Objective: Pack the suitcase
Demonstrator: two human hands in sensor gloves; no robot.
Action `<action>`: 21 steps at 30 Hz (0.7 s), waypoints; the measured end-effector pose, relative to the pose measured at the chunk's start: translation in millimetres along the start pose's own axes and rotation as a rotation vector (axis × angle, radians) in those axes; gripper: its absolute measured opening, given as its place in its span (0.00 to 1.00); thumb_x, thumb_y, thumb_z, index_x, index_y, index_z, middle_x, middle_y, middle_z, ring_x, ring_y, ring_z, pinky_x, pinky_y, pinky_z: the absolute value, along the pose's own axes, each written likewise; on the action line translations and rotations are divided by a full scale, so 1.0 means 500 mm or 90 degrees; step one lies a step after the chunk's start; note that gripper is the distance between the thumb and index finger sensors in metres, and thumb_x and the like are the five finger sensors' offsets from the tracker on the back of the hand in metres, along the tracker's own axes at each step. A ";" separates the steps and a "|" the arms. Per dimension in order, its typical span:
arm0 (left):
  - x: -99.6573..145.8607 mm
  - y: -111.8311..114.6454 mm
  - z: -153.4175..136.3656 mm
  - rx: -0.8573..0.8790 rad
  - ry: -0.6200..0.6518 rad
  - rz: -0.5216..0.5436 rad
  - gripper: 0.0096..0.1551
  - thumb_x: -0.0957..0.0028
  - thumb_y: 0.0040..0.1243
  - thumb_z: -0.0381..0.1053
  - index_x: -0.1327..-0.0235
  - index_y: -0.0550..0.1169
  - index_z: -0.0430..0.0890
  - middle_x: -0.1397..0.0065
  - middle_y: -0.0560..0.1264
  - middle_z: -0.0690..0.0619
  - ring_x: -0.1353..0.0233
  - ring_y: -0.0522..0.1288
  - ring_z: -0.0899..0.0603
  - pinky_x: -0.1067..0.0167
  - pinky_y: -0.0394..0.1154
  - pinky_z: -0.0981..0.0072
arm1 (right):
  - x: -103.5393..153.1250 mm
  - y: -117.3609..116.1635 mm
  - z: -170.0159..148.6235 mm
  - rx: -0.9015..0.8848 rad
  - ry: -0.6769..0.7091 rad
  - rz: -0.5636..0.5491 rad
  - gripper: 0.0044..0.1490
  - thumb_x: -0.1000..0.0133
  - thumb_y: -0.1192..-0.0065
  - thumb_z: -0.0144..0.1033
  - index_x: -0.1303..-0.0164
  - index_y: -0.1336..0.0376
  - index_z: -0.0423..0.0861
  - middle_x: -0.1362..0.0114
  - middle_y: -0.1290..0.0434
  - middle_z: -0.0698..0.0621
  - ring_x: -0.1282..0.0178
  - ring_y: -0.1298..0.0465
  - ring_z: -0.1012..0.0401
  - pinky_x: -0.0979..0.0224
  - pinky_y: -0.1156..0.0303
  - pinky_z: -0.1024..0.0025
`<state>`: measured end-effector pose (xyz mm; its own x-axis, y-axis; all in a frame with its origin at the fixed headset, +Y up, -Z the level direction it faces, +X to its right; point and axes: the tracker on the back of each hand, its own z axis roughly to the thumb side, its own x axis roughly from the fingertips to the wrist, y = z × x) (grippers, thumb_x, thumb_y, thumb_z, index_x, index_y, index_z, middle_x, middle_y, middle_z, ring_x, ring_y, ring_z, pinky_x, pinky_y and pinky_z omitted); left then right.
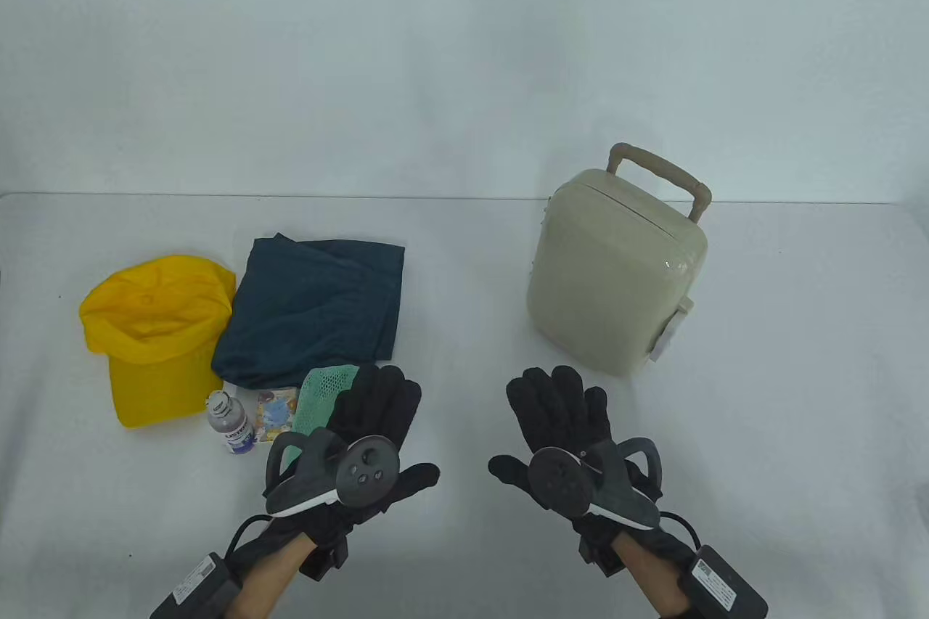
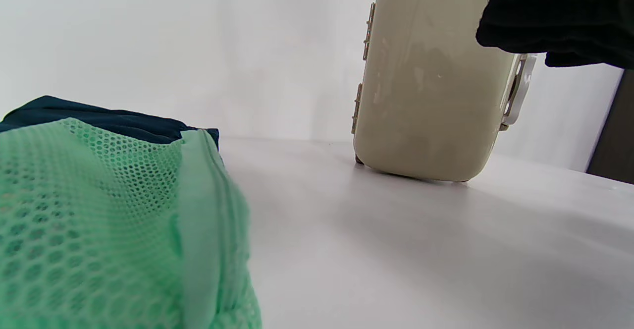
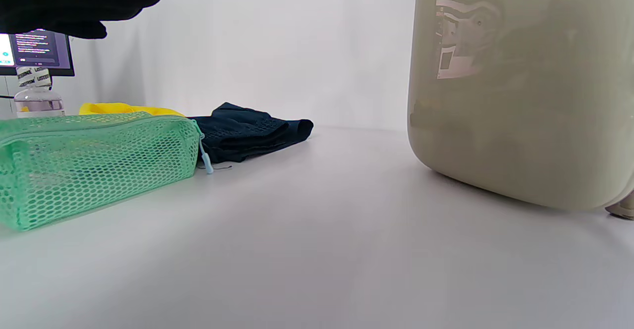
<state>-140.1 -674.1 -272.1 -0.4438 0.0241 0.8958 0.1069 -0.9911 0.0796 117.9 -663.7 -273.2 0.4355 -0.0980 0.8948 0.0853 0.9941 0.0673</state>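
Note:
A small beige hard-shell suitcase (image 1: 615,269) stands upright and closed on the right of the table, its handle at the top; it also shows as the suitcase (image 2: 431,91) and the suitcase (image 3: 520,96). On the left lie a yellow cap (image 1: 154,334), folded dark blue clothing (image 1: 316,307), a small bottle (image 1: 231,421), a small printed packet (image 1: 276,413) and a green mesh pouch (image 1: 319,401). My left hand (image 1: 377,416) hovers flat over the pouch (image 2: 99,220), fingers straight, holding nothing. My right hand (image 1: 559,416) is spread flat in front of the suitcase, empty.
The white table (image 1: 464,249) ends at a far edge against a plain white wall. A monitor (image 3: 37,51) shows beyond the table's left side in the right wrist view.

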 end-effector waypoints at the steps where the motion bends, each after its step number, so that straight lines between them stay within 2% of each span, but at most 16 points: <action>1: 0.000 0.000 0.000 -0.001 0.000 0.000 0.59 0.49 0.42 0.76 0.16 0.40 0.45 0.13 0.37 0.40 0.15 0.37 0.29 0.20 0.47 0.39 | 0.000 0.000 0.000 0.000 0.000 0.001 0.60 0.48 0.68 0.74 0.13 0.64 0.46 0.08 0.56 0.43 0.10 0.54 0.37 0.18 0.53 0.33; 21: 0.004 -0.007 0.000 -0.016 -0.005 0.013 0.59 0.49 0.42 0.76 0.16 0.41 0.45 0.13 0.37 0.39 0.15 0.37 0.29 0.21 0.48 0.38 | -0.004 0.005 0.007 0.027 -0.003 -0.008 0.60 0.48 0.68 0.74 0.13 0.63 0.46 0.08 0.55 0.43 0.11 0.52 0.36 0.19 0.52 0.32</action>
<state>-141.4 -670.5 -270.9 -0.4349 0.0050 0.9005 0.0937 -0.9943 0.0507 114.1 -660.7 -272.9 0.4310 -0.1102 0.8956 0.0523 0.9939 0.0972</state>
